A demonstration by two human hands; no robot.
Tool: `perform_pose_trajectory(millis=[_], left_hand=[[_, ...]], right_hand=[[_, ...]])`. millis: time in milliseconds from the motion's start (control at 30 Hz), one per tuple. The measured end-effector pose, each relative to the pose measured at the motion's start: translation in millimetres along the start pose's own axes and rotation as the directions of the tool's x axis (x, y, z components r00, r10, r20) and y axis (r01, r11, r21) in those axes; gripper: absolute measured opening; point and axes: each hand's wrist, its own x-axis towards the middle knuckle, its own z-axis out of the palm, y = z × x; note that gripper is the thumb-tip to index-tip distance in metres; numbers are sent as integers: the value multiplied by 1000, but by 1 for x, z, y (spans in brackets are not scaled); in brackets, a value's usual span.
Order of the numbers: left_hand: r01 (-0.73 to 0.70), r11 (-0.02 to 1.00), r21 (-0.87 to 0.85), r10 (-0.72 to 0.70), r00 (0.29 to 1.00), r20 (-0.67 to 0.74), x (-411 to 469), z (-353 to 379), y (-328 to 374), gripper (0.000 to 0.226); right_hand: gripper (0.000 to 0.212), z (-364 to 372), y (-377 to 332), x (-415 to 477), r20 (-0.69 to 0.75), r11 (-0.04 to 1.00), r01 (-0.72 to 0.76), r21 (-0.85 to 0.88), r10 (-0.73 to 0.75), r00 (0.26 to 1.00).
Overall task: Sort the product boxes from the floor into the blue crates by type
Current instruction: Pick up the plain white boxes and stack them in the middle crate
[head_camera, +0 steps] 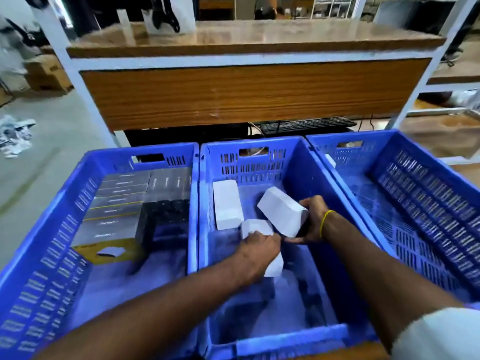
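Three blue crates stand side by side. Both my hands are inside the middle crate [306,162]. My left hand [255,252] grips a white box [257,227] that runs under the palm. My right hand [310,216] holds a second white box [281,210], tilted above the crate floor. A third white box [227,203] lies flat at the crate's back left. The left crate [65,203] holds rows of several dark grey boxes [122,203] and a yellow-edged box [104,252]. In the right crate [441,193], a small white box [330,160] shows at the far corner.
A wooden-topped workbench on a white metal frame [249,92] stands right behind the crates, with a black keyboard [306,124] beneath it. Bare grey floor lies to the left, with scattered plastic packaging [15,136] and a cardboard carton [46,72].
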Motion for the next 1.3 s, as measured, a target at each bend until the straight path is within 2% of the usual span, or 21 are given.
perform_pose_trajectory(millis=[100,233,333,400,467,533,600,667,700,767,900,967,1100,1167,1300], left_hand=[[-53,994,93,43,993,107,7,7,9,39],[-133,980,146,100,972,213,15,20,18,35],[-120,982,143,83,968,239,18,15,22,33],[-122,985,120,87,960,265,18,6,19,32],[-116,991,63,93,951,294,20,-5,13,37],[-54,998,-28,60,944,325,23,-16,4,52],[42,987,-156,10,947,321,25,-27,-6,49],[164,943,-289,-71,949,308,31,-29,-22,42],[215,914,-343,-107,946,306,34,-28,-32,41],[290,853,-434,-195,948,251,41,-27,-49,31],[356,751,-555,-370,925,93,47,-36,-79,48],[365,758,-541,-415,909,32,52,-39,-87,56],[391,855,-341,-396,916,59,58,-33,-91,103],[412,864,-289,-409,909,74,56,-29,-93,99],[484,848,-215,-478,875,83,60,-10,-103,77]], right_hand=[[34,3,1,14,-9,996,-22,84,23,1000],[46,2,5,32,-23,986,-21,168,25,999],[50,-1,10,39,-34,991,-17,130,21,999],[47,-3,14,42,-47,998,-19,67,22,999],[37,-3,18,42,-47,1000,-21,15,22,999],[29,-1,22,43,10,1000,7,29,-7,1000],[36,0,24,47,25,997,68,43,-69,997],[48,0,26,50,-16,990,135,45,-135,991],[47,0,26,49,-17,984,168,57,-167,986],[37,3,23,45,2,967,223,120,-225,974],[37,24,11,42,85,937,283,204,-305,948],[37,43,7,44,99,939,289,185,-310,946],[38,90,-2,49,90,934,330,136,-343,935],[35,108,-3,52,50,934,355,33,-356,933],[42,129,1,63,-7,879,406,-250,-421,907]])
